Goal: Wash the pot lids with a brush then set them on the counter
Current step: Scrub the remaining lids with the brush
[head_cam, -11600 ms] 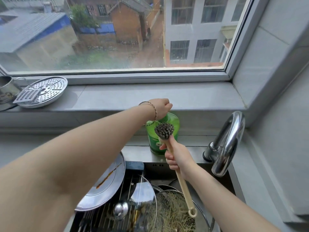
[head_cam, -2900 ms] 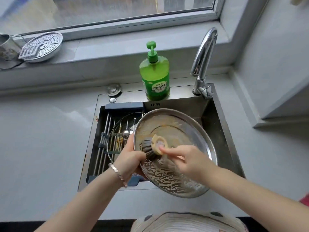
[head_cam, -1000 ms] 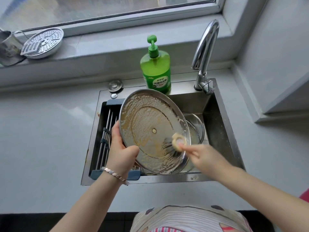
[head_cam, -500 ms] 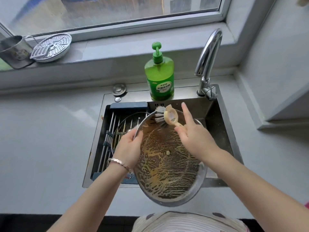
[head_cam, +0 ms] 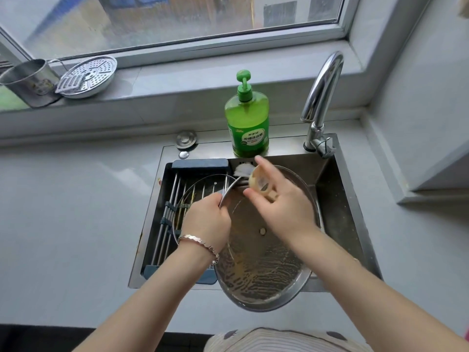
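A large steel pot lid (head_cam: 264,270), its underside smeared with brownish suds, is held tilted over the sink (head_cam: 340,212). My left hand (head_cam: 206,222) grips its left rim. My right hand (head_cam: 281,207) holds the wooden-handled brush (head_cam: 253,177), whose blurred bristles are at the lid's far rim. A glass lid (head_cam: 203,185) lies on the sink rack behind my left hand, partly hidden.
A green dish-soap bottle (head_cam: 247,118) stands behind the sink, the chrome tap (head_cam: 321,102) to its right. A steel steamer plate (head_cam: 87,76) and a metal cup (head_cam: 28,81) sit on the windowsill. Grey counter (head_cam: 76,212) spreads left and right of the sink.
The brush has stayed scrubbing along the lid's far rim since half a second ago. A second ago the lid stood more upright and the brush worked its lower right part.
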Available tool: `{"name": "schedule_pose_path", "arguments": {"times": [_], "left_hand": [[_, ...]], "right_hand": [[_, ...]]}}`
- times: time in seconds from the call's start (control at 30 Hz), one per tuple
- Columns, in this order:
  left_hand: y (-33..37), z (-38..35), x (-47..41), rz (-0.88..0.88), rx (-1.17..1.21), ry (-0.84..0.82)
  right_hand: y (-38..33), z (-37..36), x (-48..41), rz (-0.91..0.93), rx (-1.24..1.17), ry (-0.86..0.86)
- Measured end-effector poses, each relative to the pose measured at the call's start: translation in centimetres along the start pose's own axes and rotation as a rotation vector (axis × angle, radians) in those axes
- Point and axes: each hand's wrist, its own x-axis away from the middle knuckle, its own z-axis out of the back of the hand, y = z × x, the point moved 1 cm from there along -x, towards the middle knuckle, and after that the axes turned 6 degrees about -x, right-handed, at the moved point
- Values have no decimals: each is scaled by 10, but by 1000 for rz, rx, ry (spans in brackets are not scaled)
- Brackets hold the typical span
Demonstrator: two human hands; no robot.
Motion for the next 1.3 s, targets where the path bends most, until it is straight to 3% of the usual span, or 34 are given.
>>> {"name": "schedule_pose_path", "arguments": {"times": [0.13,0.27,0.43,0.63,0.73,0.8,0.97,1.13,1.3], "left_hand": [[0,2,3,-31,-12,-6],[1,3,-4,-12,48,-2],[2,14,-14,17,-6,22],[18,8,-12,-205,-181,-50],[17,8,-10,-243,-162,-40],[11,9,-11,-252,-149,-25],[1,17,-9,-269,-20,87],[5,8,-7,-326,-19,36],[-5,26,-12,-278,102,205]], "right_hand": [[23,17,-12,-205,125,147],[0,13,1,98,203,216],[9,51,-19,38,252,295],[-2,31,-25,396,246,126],[-3,28,-26,486,185,-17],[6,33,-28,466,170,-2],[28,44,-29,199,189,81],[3,34,-21,438,260,35],[41,59,-34,69,327,85]]}}
